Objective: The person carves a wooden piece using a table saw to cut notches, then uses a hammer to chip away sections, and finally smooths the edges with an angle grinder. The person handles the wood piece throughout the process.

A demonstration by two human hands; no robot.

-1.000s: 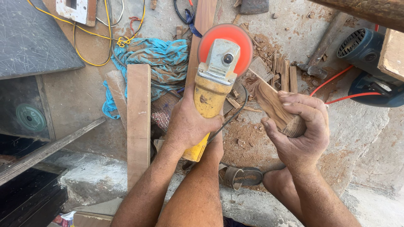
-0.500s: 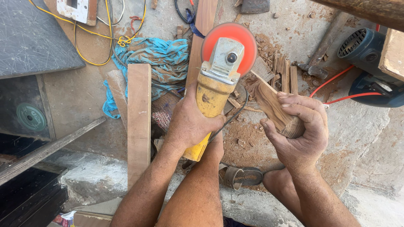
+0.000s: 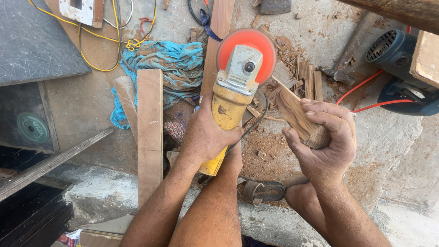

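Little has shifted since the earlier frames: the angle grinder (image 3: 231,103) has edged slightly toward 1 o'clock, its orange sanding disc (image 3: 247,50) closer to the tip of the wooden piece (image 3: 297,116), and both grips look unchanged.

At centre, the left hand (image 3: 206,135) is wrapped around the grinder's yellow body, fingers closed tight on it. At 3 o'clock from it, the right hand (image 3: 327,142) clasps the lower end of the tapered wooden piece, fingers curled over it and thumb along its side; the upper tip points toward 10 o'clock, just beside the disc's edge, though contact cannot be told.

Around them, a pale plank (image 3: 150,132) lies at 9 o'clock, a turquoise cloth (image 3: 169,68) at 11 o'clock, a blue power tool (image 3: 402,68) with a red cord at 2 o'clock, and sawdust (image 3: 265,153) covers the ground below the hands.

Risk, as a judgement: the piece is held bare-handed with no clamp, so a catching disc could kick it loose or draw the fingers in. The black cable (image 3: 249,130) trailing under the grinder could also snag.
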